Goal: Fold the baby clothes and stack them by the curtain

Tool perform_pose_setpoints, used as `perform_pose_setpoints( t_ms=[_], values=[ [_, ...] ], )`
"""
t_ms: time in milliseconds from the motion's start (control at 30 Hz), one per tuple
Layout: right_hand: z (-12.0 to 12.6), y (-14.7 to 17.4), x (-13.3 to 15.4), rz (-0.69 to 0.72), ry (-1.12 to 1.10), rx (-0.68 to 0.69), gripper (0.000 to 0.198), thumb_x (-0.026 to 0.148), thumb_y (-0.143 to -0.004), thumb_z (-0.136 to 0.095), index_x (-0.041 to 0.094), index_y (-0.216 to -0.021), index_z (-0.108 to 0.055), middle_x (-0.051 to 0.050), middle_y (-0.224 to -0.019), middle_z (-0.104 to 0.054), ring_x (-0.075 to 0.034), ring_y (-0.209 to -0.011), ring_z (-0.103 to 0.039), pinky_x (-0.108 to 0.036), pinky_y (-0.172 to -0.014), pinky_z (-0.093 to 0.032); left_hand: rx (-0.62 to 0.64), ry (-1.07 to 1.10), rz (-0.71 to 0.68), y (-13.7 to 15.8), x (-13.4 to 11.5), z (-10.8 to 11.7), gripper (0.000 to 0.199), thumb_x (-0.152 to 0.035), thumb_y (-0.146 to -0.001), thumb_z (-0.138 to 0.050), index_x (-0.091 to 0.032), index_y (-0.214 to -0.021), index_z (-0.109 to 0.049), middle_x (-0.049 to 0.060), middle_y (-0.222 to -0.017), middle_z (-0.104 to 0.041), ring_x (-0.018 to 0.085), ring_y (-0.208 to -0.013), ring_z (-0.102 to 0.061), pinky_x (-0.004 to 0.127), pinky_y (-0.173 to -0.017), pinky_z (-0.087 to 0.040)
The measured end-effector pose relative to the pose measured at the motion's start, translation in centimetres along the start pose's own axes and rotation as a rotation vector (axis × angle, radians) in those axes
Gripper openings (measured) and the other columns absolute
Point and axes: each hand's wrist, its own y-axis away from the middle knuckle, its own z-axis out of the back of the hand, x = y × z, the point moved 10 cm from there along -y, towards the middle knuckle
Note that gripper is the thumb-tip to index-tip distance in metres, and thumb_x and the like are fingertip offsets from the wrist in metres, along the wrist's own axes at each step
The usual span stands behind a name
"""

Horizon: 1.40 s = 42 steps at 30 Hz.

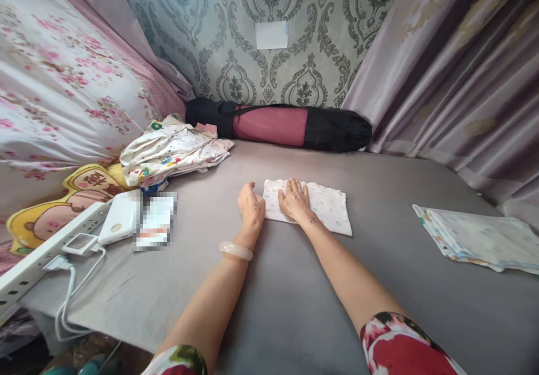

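A white cloth (328, 206) with small pastel prints lies folded into a rectangle on the grey bed sheet. My right hand (295, 200) rests flat on its left half, fingers stretched out and slightly apart. At the cloth's left edge is my left hand (251, 204), its fingers curled in; whether any cloth is inside them is hidden. A pale bangle (236, 250) circles my left wrist. Off to the right lies a stack of folded printed cloths (484, 240), apart from both hands.
A heap of loose printed cloths (172, 147) lies at the back left. Behind, a black and pink long bag (269, 125) lies along the wall. At left are a yellow cartoon cushion (54, 218), a power strip (25, 277) with cables, a white box-shaped device (120, 218) and a blurred packet (155, 223).
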Motion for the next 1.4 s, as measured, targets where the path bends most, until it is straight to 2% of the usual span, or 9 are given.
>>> perform_pose_setpoints(
  t_ms=[167, 300, 500, 700, 833, 967, 1200, 1300, 1400],
  values=[
    [0.7, 0.8, 2.1, 0.062, -0.015, -0.043, 0.059, 0.035, -0.098, -0.023, 0.002, -0.146, -0.035, -0.017, -0.155, -0.029, -0.028, -0.144, -0.02, -0.048, -0.116, -0.008, 0.004, 0.025, 0.016, 0.0, -0.1, 0.1, 0.041, -0.003, -0.075, -0.033, -0.016, -0.107, -0.056, 0.014, -0.11, -0.065, 0.025, -0.11, -0.059, 0.045, -0.097, -0.045],
    [-0.3, 1.2, 4.0, 0.112, -0.044, 0.006, 0.058, 0.036, -0.099, -0.021, 0.006, -0.147, -0.033, -0.015, -0.156, -0.027, -0.026, -0.145, -0.018, -0.047, -0.116, -0.008, 0.023, 0.034, 0.02, -0.1, 0.1, -0.1, 0.041, -0.003, -0.074, -0.034, -0.015, -0.106, -0.056, 0.014, -0.111, -0.065, 0.025, -0.11, -0.06, 0.045, -0.098, -0.045],
    [-0.9, 1.3, 4.1, 0.103, -0.05, -0.016, 0.058, 0.034, -0.098, -0.023, 0.005, -0.147, -0.033, -0.015, -0.156, -0.028, -0.026, -0.145, -0.018, -0.048, -0.117, -0.008, 0.02, 0.084, 0.037, -0.3, 0.5, -0.2, 0.041, -0.002, -0.072, -0.034, -0.016, -0.103, -0.057, 0.012, -0.108, -0.066, 0.023, -0.107, -0.061, 0.042, -0.098, -0.045],
    [-0.8, 1.2, 4.3, 0.101, -0.042, 0.009, 0.058, 0.033, -0.097, -0.024, 0.006, -0.147, -0.034, -0.015, -0.156, -0.027, -0.027, -0.145, -0.019, -0.05, -0.116, -0.009, -0.086, 0.204, 0.073, -0.6, 0.9, 1.1, 0.037, -0.004, -0.071, -0.033, -0.018, -0.097, -0.055, 0.008, -0.099, -0.066, 0.019, -0.099, -0.063, 0.037, -0.096, -0.047],
    [-0.6, 1.2, 5.9, 0.152, -0.054, -0.012, 0.057, 0.032, -0.097, -0.024, 0.006, -0.147, -0.032, -0.014, -0.157, -0.026, -0.026, -0.145, -0.017, -0.049, -0.117, -0.007, -0.166, 0.255, 0.057, -0.7, 0.8, 2.2, 0.033, -0.006, -0.073, -0.032, -0.018, -0.095, -0.054, 0.008, -0.096, -0.065, 0.018, -0.095, -0.063, 0.034, -0.093, -0.048],
    [-1.4, 1.3, 7.2, 0.178, -0.07, 0.039, 0.058, 0.032, -0.098, -0.022, 0.005, -0.148, -0.029, -0.013, -0.157, -0.024, -0.024, -0.146, -0.017, -0.048, -0.117, -0.007, -0.212, 0.235, 0.052, -0.5, 0.7, 2.9, 0.032, -0.007, -0.076, -0.031, -0.019, -0.096, -0.054, 0.007, -0.095, -0.064, 0.017, -0.094, -0.063, 0.032, -0.091, -0.049],
    [-1.3, 1.5, 7.2, 0.197, -0.088, 0.02, 0.056, 0.029, -0.098, -0.023, 0.006, -0.148, -0.032, -0.013, -0.157, -0.027, -0.023, -0.145, -0.019, -0.046, -0.118, -0.008, -0.161, 0.239, -0.023, -0.5, 0.0, 2.0, 0.032, -0.007, -0.076, -0.034, -0.018, -0.099, -0.054, 0.008, -0.097, -0.065, 0.018, -0.095, -0.062, 0.033, -0.09, -0.048],
    [-0.2, 1.5, 6.6, 0.196, -0.17, -0.043, 0.053, 0.028, -0.099, -0.019, 0.008, -0.146, -0.036, -0.011, -0.154, -0.032, -0.019, -0.143, -0.024, -0.04, -0.117, -0.015, -0.131, 0.218, -0.072, -0.4, -0.5, 1.6, 0.034, -0.006, -0.077, -0.033, -0.018, -0.101, -0.054, 0.008, -0.096, -0.065, 0.017, -0.094, -0.063, 0.032, -0.09, -0.049],
    [1.1, 1.7, 4.6, 0.158, -0.21, -0.124, 0.052, 0.023, -0.098, -0.018, 0.008, -0.144, -0.037, -0.012, -0.153, -0.035, -0.017, -0.142, -0.027, -0.033, -0.115, -0.021, -0.072, 0.178, -0.129, -0.2, -1.4, 1.1, 0.037, -0.006, -0.078, -0.034, -0.018, -0.106, -0.053, 0.008, -0.096, -0.065, 0.017, -0.095, -0.064, 0.033, -0.09, -0.049]
  ],
)
